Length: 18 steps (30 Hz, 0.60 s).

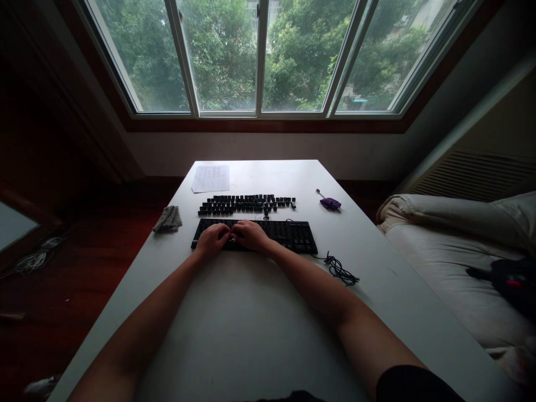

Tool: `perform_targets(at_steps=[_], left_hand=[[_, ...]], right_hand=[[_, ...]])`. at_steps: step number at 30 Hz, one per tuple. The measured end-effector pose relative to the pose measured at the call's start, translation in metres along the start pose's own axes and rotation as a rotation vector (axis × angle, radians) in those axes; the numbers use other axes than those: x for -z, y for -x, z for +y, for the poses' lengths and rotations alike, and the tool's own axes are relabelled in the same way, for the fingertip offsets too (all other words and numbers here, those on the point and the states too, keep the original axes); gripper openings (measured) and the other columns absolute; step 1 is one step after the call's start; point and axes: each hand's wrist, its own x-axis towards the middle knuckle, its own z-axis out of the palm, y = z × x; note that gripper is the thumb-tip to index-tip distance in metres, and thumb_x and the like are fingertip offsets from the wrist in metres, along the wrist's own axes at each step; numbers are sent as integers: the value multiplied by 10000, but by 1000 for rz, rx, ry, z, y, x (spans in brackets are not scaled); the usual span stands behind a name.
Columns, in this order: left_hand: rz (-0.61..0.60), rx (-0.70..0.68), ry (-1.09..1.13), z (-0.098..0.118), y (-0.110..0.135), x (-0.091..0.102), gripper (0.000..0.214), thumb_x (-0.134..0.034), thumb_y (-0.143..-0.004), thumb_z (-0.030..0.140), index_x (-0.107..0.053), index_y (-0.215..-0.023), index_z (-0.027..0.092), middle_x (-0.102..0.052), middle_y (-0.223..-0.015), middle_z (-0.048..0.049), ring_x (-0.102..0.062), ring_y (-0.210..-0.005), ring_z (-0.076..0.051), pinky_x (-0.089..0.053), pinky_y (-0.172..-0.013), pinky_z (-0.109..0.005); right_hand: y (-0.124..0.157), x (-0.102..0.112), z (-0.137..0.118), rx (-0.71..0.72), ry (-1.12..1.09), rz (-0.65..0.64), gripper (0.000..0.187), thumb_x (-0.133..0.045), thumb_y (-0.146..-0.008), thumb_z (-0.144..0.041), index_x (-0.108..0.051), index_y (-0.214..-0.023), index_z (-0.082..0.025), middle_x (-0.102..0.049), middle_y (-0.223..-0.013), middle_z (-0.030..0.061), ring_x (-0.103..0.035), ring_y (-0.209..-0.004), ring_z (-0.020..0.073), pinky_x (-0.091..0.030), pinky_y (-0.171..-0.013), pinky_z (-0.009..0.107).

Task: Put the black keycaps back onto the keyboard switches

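A black keyboard lies across the middle of a white table. My left hand and my right hand rest side by side on its left half, fingers curled and pressed together over a small thing I cannot make out. Just beyond the keyboard, several loose black keycaps lie in rows. The keyboard's black cable lies coiled at its right end.
A grey cloth lies at the table's left edge. A sheet of paper sits at the far left. A small purple tool lies at the far right. A bed stands to the right, a window behind.
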Motion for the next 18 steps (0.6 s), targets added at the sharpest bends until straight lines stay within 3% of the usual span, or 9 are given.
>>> perform_targets(at_steps=[18], left_hand=[[-8,7,-1,1,-1,1,128,-573,-903,329,-649,-931,230,-678,-908,-38,-616,-842,-212,-446,-701,-314]], right_hand=[[0,5,-3,-21,-5,-31,134,-671,-887,-303,-696,-987,-218,-665,-964,52,-573,-900,181,-384,-765,270]])
